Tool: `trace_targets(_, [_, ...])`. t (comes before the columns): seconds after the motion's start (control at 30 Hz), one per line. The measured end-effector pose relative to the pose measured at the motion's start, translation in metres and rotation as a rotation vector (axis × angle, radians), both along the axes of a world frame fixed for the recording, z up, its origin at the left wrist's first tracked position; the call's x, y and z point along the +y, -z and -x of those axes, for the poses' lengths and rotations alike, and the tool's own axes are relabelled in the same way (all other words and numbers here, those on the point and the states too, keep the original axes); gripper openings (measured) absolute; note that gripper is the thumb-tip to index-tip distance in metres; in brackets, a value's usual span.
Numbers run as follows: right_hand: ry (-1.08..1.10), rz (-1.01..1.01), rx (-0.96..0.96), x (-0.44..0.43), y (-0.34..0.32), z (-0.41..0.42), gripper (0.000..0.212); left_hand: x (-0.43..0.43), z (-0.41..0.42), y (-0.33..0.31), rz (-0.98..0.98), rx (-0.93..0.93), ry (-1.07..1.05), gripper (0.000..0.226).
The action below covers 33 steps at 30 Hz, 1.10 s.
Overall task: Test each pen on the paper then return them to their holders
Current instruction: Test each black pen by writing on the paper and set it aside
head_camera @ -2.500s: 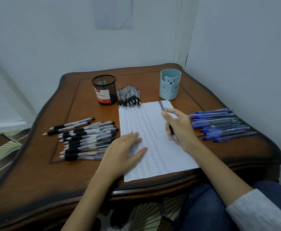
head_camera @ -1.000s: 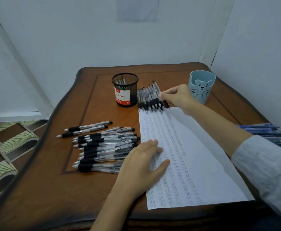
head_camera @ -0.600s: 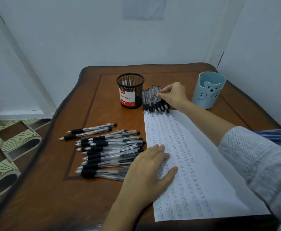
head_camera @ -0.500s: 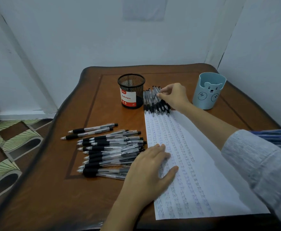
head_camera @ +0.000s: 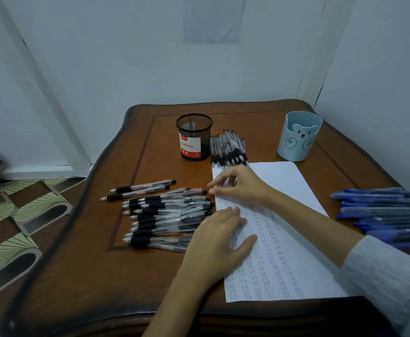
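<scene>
A pale grey sleeve (head_camera: 388,276), seemingly fine knit, stops well behind the right hand (head_camera: 239,186); the left arm (head_camera: 174,300) is bare.

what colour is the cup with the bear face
The bear cup is light blue, face drawn in dark lines; seen in the head view.

A brown wooden table (head_camera: 89,276) fills the centre, patterned floor tiles (head_camera: 16,215) lie at lower left, and pale walls (head_camera: 126,57) stand behind.

walls (head_camera: 126,57): pale grey | floor (head_camera: 24,215): patterned tiles | table (head_camera: 89,276): dark wood
</scene>
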State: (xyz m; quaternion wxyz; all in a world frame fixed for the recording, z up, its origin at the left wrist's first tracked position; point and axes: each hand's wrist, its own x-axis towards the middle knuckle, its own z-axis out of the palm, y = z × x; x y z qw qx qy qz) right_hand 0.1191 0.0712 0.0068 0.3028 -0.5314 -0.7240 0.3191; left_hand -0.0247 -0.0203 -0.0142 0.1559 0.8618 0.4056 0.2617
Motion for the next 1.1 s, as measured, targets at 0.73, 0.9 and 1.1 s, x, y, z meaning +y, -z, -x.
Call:
trace_targets(0.73, [0.326, 0.045, 0.829, -0.021, -0.017, -0.039, 0.016, 0.000, -0.001, 0.000, 0.002, 0.017, -0.004, 0.045])
trace_targets(0.9, [0.534, 0.138, 1.364, -0.033, -0.028, -0.062, 0.014, -0.002, -0.001, 0.000, 0.006, 0.031, -0.002, 0.044])
trace_targets(1.1, [0.506, 0.209, 1.542, -0.047, -0.013, -0.090, 0.012, -0.003, -0.001, 0.001, 0.030, 0.056, -0.008, 0.046])
